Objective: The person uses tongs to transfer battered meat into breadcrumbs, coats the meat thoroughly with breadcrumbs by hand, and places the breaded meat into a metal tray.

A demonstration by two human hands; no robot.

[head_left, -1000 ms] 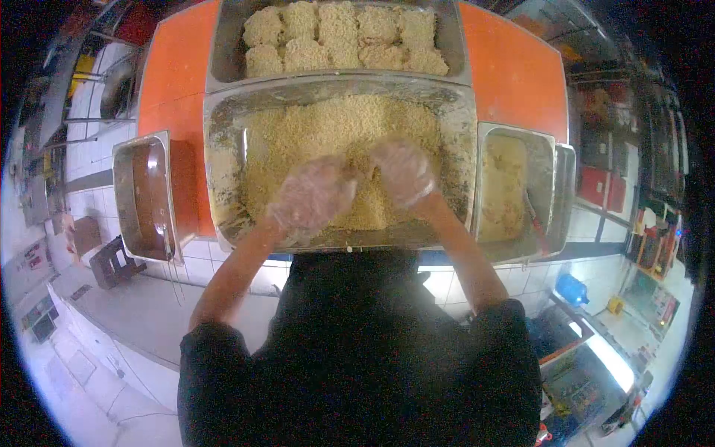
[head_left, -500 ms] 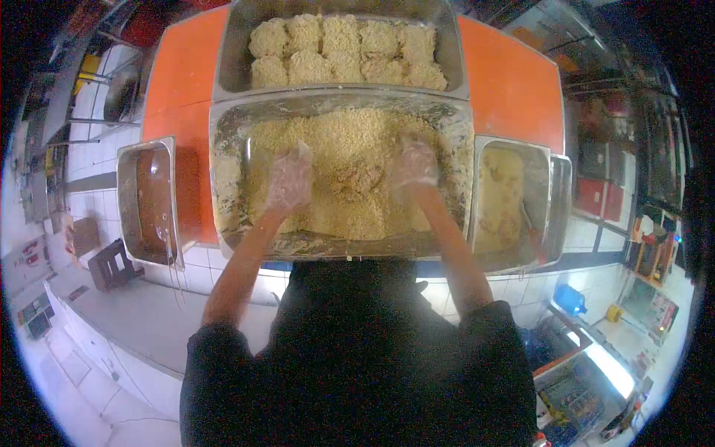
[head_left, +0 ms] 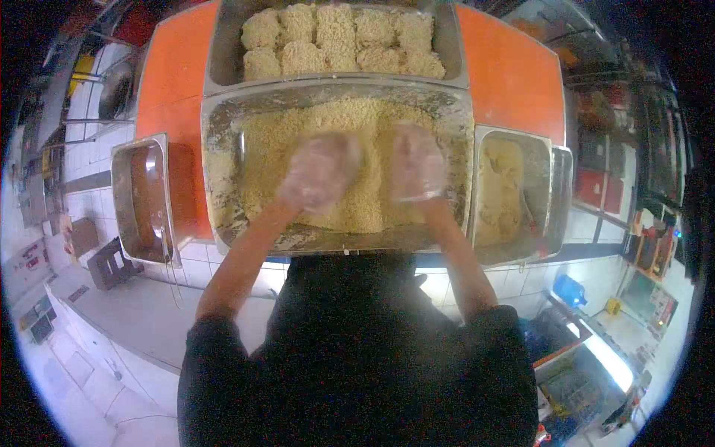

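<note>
The coarse, pale-gold crumbs (head_left: 369,205) lie heaped in the wide metal tray (head_left: 339,243) straight in front of the torso, and I read their texture as loose and grainy, with a ridge running up between the two hands. The tray is rectangular, its inner walls smeared and speckled with dry residue.

I have the left hand (head_left: 320,175) over the left-middle of the crumbs, in a crinkled, see-through plastic glove, back upward. Motion blur softens its fingers, so I cannot tell whether they close on anything. The right hand (head_left: 419,165), gloved alike, is just across the ridge, well inside the tray; it looks long and narrow from here, but I cannot tell if it grips something under the palm.

Beyond the far rim I see a second metal pan (head_left: 450,46) with two rows of lumpy, rough-crusted coated pieces (head_left: 337,36). Smooth orange panels (head_left: 514,71) flank it. To the right, a deep steel pan (head_left: 532,138) carries a wet, yellowish mixture (head_left: 499,190); to the left, a narrower pan (head_left: 170,212) has a brownish inside. Nearest me is dark, matte cloth (head_left: 357,350), with glossy white tiles (head_left: 197,257) past it.
</note>
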